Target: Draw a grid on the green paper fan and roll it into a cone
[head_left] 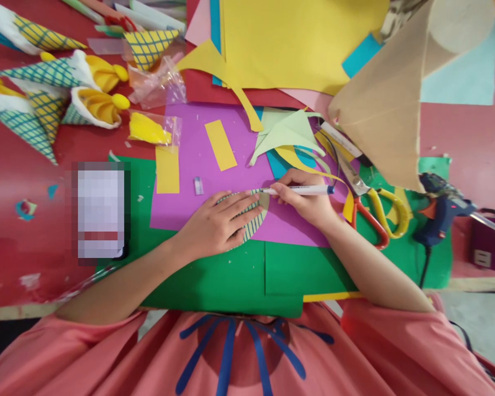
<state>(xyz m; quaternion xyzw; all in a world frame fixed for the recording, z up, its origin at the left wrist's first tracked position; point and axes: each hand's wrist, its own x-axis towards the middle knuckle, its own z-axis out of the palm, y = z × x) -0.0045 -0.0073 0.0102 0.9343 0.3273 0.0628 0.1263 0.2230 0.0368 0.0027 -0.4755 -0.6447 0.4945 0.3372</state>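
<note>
My left hand [220, 224] lies flat with its fingers stretched over a pale green piece of craft foam [253, 225] marked with dark stripes, pressing it on the purple sheet [193, 206]. Much of the piece is hidden under that hand. Between the thumb and fingers of my right hand [301, 198] is a white marker pen [313, 190] with a blue end. Its tip is at the upper edge of the striped piece, near my left fingertips. A small clear block [198, 186] and yellow strips [220, 146] lie beyond my hands.
Scissors [385, 214] with red and yellow handles and a blue glue gun [443, 212] lie on the right. Several finished cones [45, 71] lie at the upper left, above a blurred-out phone-like object [101, 212]. Yellow sheets [297, 44] and brown cardboard [388, 104] are at the back.
</note>
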